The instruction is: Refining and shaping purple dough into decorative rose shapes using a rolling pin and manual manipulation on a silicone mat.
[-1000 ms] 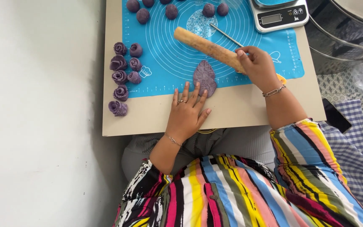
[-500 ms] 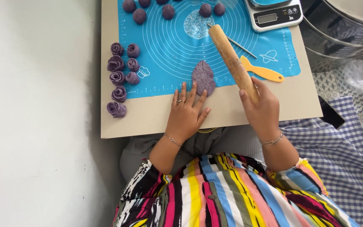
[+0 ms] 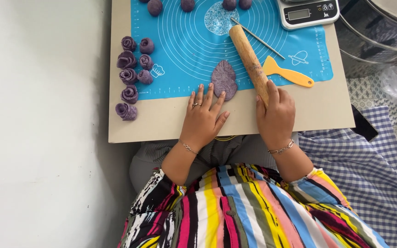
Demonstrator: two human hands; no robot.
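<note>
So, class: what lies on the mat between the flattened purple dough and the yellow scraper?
In the head view, the wooden rolling pin, gripped by the right hand, lies between the purple dough and yellow scraper.

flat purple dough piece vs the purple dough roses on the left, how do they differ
The flat purple dough piece is a thin ridged oval; the purple dough roses are small rolled-up spirals. The flat piece lies alone at the left hand's fingertips; the roses cluster at the blue mat's left edge, untouched. Both share the same purple colour.
</note>
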